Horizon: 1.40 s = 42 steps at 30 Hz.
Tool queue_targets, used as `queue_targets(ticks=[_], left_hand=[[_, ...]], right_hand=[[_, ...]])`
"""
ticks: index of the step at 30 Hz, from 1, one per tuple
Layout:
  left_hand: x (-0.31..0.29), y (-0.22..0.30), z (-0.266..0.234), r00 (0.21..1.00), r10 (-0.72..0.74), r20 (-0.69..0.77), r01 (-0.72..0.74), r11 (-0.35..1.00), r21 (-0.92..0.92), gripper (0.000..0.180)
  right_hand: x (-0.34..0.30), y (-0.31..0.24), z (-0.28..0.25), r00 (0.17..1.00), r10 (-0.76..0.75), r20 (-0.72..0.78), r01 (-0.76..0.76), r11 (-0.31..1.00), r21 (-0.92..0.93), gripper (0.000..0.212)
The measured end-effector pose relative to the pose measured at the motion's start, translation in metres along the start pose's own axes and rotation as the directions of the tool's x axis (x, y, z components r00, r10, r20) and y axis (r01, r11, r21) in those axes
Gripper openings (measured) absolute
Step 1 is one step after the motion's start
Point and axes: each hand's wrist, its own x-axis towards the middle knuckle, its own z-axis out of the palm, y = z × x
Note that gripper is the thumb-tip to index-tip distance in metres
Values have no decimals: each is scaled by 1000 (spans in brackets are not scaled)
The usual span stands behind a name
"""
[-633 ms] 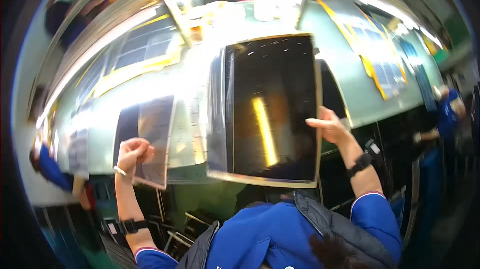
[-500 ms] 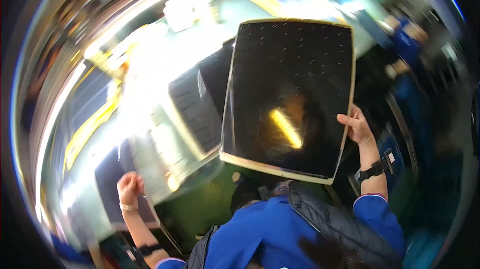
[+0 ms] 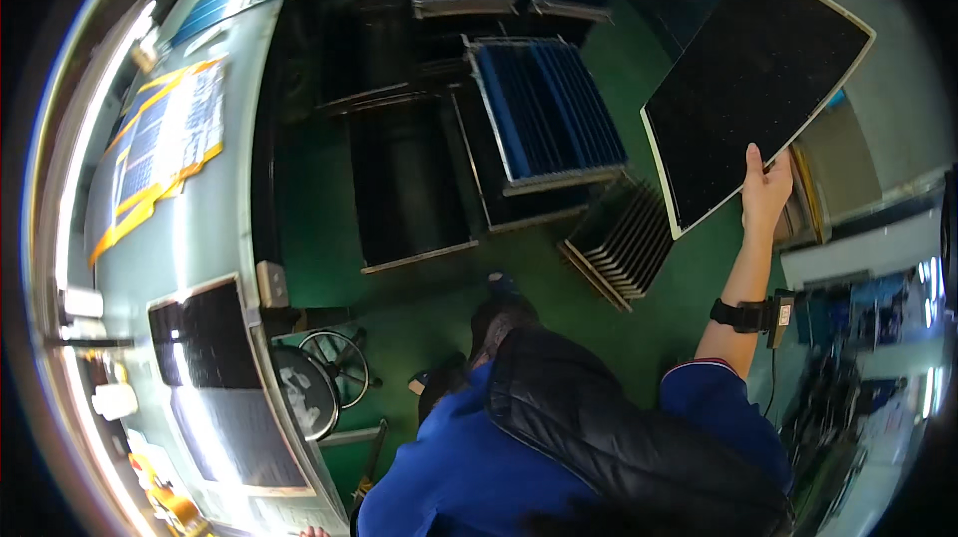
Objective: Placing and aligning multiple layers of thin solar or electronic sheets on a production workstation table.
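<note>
My right hand [image 3: 766, 193] is closed on the lower right edge of a black solar panel [image 3: 753, 78], with the thumb against its dark face. The panel has thin pale edges and is held out tilted at the upper right, away from my body. Of my left hand [image 3: 314, 532], only the fingertips show at the lower edge of the picture, by the workbench's edge; the rest is out of sight. Closest to that hand is another dark panel [image 3: 205, 337], lying on the workbench [image 3: 269, 178] to my left.
Stacks of dark panels stand on the green floor [image 3: 519, 327], including a blue striped stack [image 3: 549, 108] and a low slanted stack [image 3: 624, 248]. A round stool [image 3: 304, 392] is beside the bench. Yellow-taped sheets [image 3: 170, 128] lie on the bench.
My view and body have turned away from the bench toward the floor stacks. My right hand has carried the panel along, out to the right. My left hand has nearly left the picture.
</note>
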Motion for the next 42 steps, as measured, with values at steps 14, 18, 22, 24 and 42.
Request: queue_targets(ticks=[14, 18, 22, 24, 42], left_hand=[[-148, 99, 227, 930, 329, 164, -367, 823, 434, 31], [-192, 114, 272, 899, 386, 207, -436, 738, 515, 32], [-227, 126, 302, 875, 419, 242, -480, 682, 552, 32], [-242, 136, 308, 863, 434, 257, -499, 654, 569, 32], [-286, 156, 367, 808, 484, 337, -573, 510, 641, 33]], right_hand=[[-76, 368, 71, 857, 510, 68, -470, 830, -301, 36], [-101, 411, 111, 769, 622, 144, -534, 750, -390, 48], [-124, 451, 133, 652, 738, 172, -631, 655, -417, 47], [-134, 459, 133, 585, 792, 172, -684, 596, -420, 48], [-127, 476, 139, 475, 846, 243, -742, 533, -405, 54]])
